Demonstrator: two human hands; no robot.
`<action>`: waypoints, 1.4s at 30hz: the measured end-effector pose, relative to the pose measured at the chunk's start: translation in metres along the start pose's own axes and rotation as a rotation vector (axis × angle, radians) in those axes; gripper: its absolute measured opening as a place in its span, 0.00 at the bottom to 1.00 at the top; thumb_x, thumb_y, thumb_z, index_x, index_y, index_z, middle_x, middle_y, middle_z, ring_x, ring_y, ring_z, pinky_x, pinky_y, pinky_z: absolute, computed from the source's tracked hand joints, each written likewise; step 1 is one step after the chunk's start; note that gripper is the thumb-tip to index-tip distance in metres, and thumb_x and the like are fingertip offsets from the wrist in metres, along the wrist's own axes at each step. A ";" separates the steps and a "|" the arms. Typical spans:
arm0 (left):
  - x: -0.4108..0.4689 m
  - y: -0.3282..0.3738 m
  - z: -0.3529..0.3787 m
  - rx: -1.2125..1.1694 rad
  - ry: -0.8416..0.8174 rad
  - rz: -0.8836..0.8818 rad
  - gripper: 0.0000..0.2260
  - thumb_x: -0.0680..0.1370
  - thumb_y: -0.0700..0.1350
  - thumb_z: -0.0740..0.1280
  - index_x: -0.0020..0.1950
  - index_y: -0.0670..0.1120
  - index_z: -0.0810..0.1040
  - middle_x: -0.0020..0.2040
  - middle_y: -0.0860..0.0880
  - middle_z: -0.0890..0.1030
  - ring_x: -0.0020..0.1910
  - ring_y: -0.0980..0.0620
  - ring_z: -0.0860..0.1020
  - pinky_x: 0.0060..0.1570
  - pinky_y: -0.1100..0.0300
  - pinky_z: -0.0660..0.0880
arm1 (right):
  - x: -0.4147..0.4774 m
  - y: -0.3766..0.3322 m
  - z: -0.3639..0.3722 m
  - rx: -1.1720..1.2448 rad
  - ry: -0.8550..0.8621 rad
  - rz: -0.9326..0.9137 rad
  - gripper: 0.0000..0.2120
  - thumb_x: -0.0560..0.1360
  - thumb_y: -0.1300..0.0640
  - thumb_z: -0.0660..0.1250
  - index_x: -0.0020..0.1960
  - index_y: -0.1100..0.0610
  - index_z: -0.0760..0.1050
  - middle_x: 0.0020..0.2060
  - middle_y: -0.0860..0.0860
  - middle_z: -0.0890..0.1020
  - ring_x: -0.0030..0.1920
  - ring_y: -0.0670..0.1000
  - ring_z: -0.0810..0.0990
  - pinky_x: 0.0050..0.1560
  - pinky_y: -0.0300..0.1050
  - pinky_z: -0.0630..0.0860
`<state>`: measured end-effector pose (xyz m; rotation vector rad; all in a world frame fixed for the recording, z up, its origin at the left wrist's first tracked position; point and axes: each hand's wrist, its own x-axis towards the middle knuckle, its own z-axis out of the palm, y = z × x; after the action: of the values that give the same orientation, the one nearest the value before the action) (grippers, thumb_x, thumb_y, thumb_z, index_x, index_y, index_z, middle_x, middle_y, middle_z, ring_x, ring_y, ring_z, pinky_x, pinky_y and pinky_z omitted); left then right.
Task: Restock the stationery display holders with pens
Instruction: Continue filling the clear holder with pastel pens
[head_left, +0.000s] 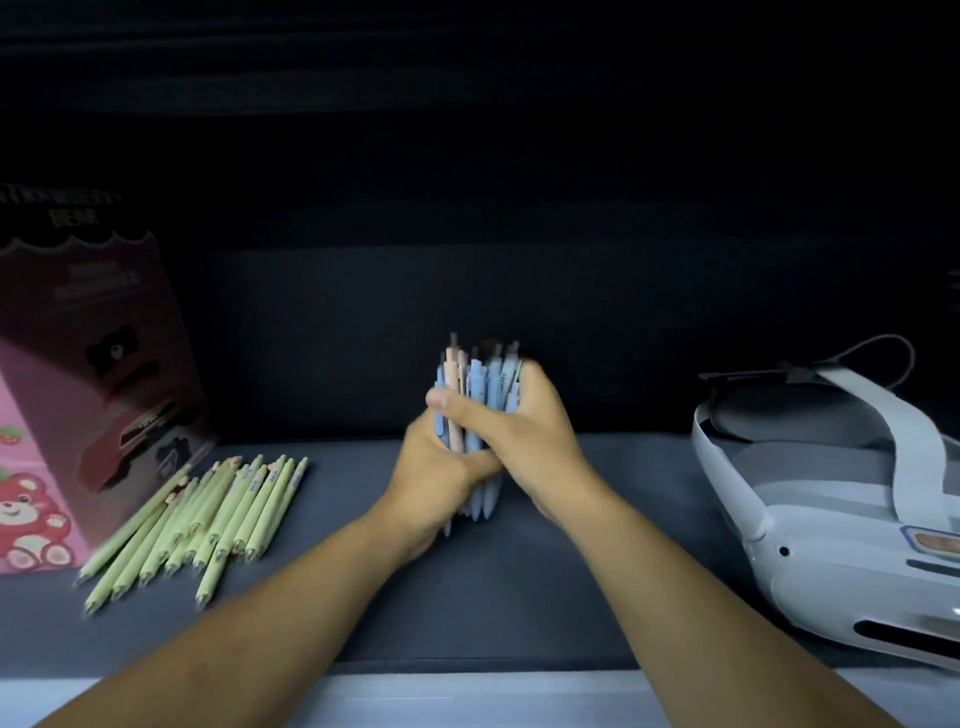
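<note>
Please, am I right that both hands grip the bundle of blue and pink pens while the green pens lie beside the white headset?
Not quite. In the head view the green pens lie beside the pink box on the left, far from the white headset. The left hand and right hand do grip the bundle of blue and pink pens.

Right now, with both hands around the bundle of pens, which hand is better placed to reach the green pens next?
Probably left. The green pens lie on the left, beside the pink box, nearer the left hand. The right hand would have to cross the bundle of pens.
</note>
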<state>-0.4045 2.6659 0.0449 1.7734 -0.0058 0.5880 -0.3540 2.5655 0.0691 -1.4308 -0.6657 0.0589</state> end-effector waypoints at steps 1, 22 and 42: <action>0.000 -0.001 0.000 0.001 -0.035 -0.016 0.11 0.75 0.32 0.71 0.55 0.43 0.81 0.36 0.36 0.83 0.36 0.36 0.83 0.37 0.38 0.80 | 0.001 0.000 0.000 -0.025 0.022 -0.009 0.23 0.67 0.50 0.83 0.56 0.54 0.76 0.47 0.48 0.86 0.49 0.45 0.86 0.54 0.47 0.83; -0.006 -0.009 -0.010 -0.109 -0.354 -0.156 0.15 0.73 0.29 0.74 0.59 0.34 0.79 0.52 0.30 0.83 0.56 0.31 0.83 0.61 0.39 0.80 | -0.002 0.004 -0.003 0.099 -0.099 -0.022 0.32 0.65 0.54 0.83 0.65 0.49 0.74 0.55 0.50 0.86 0.56 0.48 0.85 0.62 0.55 0.81; -0.010 -0.006 -0.012 -0.081 -0.267 -0.058 0.19 0.72 0.26 0.66 0.59 0.42 0.79 0.40 0.33 0.83 0.39 0.33 0.84 0.40 0.46 0.83 | -0.010 -0.001 -0.004 -0.156 -0.102 -0.101 0.41 0.65 0.51 0.84 0.71 0.44 0.65 0.56 0.42 0.81 0.57 0.38 0.81 0.60 0.40 0.79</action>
<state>-0.4160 2.6754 0.0371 1.7550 -0.1601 0.3014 -0.3603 2.5578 0.0661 -1.5489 -0.8412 0.0007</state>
